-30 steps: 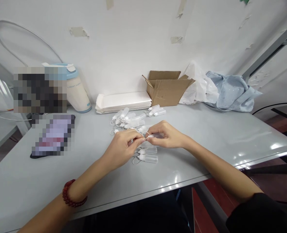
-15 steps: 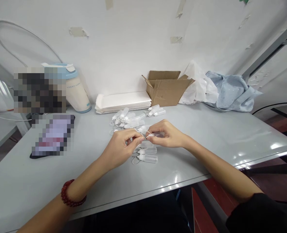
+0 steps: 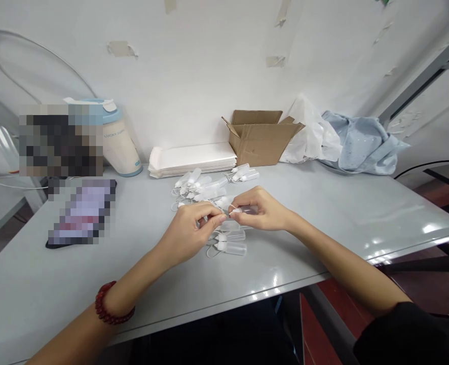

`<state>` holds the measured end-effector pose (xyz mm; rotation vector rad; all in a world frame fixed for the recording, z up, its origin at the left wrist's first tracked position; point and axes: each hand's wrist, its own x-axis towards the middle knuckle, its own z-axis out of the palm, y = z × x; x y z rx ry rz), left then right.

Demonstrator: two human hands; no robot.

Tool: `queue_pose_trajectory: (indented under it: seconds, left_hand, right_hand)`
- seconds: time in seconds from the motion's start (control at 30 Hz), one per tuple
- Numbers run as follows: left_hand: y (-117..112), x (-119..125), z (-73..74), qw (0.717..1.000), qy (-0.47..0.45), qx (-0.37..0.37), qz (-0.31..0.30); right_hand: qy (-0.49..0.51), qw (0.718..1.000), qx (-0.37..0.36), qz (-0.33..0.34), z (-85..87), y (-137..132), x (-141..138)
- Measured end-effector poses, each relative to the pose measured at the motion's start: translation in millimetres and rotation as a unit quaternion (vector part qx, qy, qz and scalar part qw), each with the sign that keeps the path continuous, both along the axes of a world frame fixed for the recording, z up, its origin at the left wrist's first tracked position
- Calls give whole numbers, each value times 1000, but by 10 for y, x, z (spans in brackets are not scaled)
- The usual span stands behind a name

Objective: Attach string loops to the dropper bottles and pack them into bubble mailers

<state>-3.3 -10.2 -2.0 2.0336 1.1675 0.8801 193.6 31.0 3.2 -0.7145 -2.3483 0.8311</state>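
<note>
At the middle of the grey table (image 3: 194, 286), two hands meet fingertip to fingertip at a small clear bottle (image 3: 250, 209)

The right hand (image 3: 265, 212) holds that bottle sideways between thumb and fingers, its white end turned inward, seemingly to steady the body and leave that end free; the left hand (image 3: 190, 229) has thumb and forefinger pinched narrow right beside it, though I cannot tell what lies between them; a loose bottle pile (image 3: 210, 193) beyond the hands and a few capped bottles (image 3: 235, 248) on the near side probably lie there for easy reach, while the open cardboard box (image 3: 261, 146) stands farther back, perhaps to spare elbow room
</note>
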Motion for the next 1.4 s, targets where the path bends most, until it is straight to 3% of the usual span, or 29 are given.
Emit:
queue_pose_trajectory:
  seconds: [0.9,1.23,1.4]
  left_hand:
    - [-27,30,-40,999,-13,22,-25]
    - [31,-13,19,999,-2,16,39]
    - [34,-28,19,999,-29,14,33]
  right_hand:
    - [21,998,58,1,-96,-85,-90]
    - [8,999,38,-38,-23,-24,-37]
    - [11,998,39,-40,-8,-22,-23]
